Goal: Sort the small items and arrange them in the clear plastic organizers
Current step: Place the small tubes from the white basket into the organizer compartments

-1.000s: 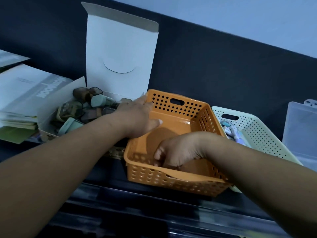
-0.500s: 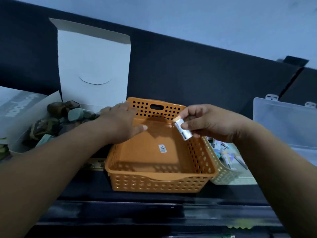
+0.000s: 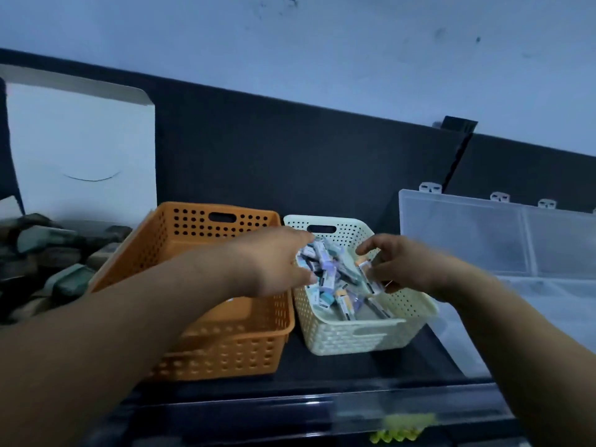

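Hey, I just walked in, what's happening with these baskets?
A person has both hands in the cream basket, which is piled with small packaged items. The right hand pinches a small white item over the pile, and the left hand reaches in beside it. The orange basket stands next to it on the left. The clear plastic organizer lies open on the right.

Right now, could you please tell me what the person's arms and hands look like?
The left arm and right arm are bare to the frame edge, no sleeves. The left hand and right hand wear no gloves; no ring, watch or bracelet is visible.
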Available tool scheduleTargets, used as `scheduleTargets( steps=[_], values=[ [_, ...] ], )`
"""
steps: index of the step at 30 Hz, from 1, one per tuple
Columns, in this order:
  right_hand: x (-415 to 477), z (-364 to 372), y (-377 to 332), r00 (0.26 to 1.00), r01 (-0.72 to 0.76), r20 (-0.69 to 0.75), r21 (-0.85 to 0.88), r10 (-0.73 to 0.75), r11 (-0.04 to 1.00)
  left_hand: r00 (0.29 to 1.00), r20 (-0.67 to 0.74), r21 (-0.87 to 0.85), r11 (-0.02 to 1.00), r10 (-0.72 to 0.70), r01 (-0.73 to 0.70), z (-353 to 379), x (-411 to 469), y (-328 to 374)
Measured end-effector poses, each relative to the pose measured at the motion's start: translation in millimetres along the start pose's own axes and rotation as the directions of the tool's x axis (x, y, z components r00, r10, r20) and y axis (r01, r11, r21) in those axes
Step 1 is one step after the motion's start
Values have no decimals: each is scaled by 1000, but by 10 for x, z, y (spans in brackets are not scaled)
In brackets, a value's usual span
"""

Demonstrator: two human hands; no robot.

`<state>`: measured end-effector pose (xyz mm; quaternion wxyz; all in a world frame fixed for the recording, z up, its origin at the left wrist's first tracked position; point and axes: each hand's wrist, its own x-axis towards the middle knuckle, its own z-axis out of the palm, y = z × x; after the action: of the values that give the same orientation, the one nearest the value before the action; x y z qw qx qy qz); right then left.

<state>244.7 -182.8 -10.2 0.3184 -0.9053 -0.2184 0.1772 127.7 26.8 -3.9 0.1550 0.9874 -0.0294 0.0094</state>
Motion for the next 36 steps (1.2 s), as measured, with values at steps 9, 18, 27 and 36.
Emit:
scheduleTargets(
  steps=[9, 18, 27, 36],
  values=[
    [-14, -392, 455, 975, 218, -7, 196, -221, 956, 982, 171, 163, 985, -86, 58, 533, 658, 777],
    [-73, -692, 886, 968, 221, 38, 350, -249, 910, 967, 125, 321, 931, -223, 173, 762, 784, 879],
    [-132, -888, 1200, 995, 99, -45, 608, -91, 787, 961, 208, 432, 899, -183, 78, 782, 849, 877],
    [-87, -1153, 1515, 954, 105, -294, 488, 50, 866, 979, -127, -435, 896, -160, 90, 401, 1055, 1223]
  ],
)
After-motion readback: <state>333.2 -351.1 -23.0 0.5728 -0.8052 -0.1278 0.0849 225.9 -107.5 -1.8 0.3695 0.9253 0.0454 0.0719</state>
